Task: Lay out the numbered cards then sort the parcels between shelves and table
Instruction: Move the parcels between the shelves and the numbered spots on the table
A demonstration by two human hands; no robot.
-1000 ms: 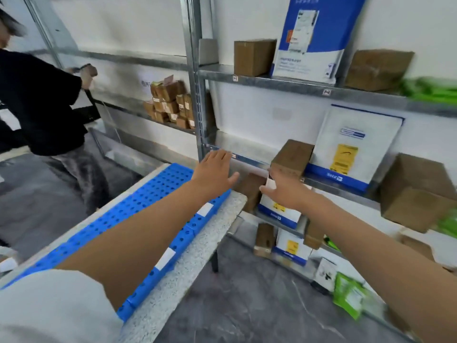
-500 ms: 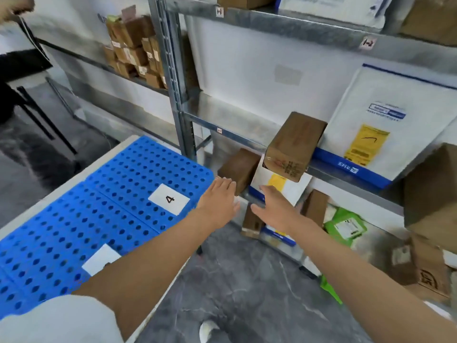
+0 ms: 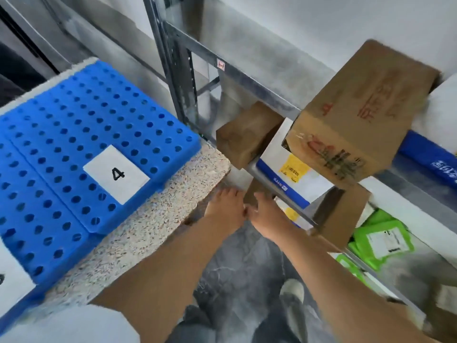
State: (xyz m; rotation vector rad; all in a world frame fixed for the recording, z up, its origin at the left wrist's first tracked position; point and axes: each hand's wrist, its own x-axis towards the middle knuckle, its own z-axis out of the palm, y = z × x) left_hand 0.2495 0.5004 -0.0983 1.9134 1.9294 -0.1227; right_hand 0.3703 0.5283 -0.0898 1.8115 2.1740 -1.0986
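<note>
- Small brown parcel [image 3: 252, 194]: held on a low shelf just past the table corner and flanked by both hands. A slip is judged possible if it is lifted between flat palms alone.
- Left hand [image 3: 223, 209]: fingers are seen straight and close together at the parcel's left side. Contact cannot be confirmed through the blur.
- Right hand [image 3: 268, 217]: laid against the parcel's right side. Whether the fingers are curled round it cannot be told.
- Large cardboard box [image 3: 351, 120]: overhanging the edge of an upper shelf, above the right forearm. It is likely to be knocked down if the arms are raised straight up.
- White mailer with yellow label [image 3: 291, 174]: stood on the shelf between. It may be snagged as the parcel is withdrawn.
- Speckled table corner [image 3: 197, 184]: just beside the left wrist. A parcel swung sideways could be caught on it.
- Card "4" [image 3: 116, 174]: laid on the blue perforated mat [image 3: 61, 125]. It could be shifted if a parcel is slid across.
</note>
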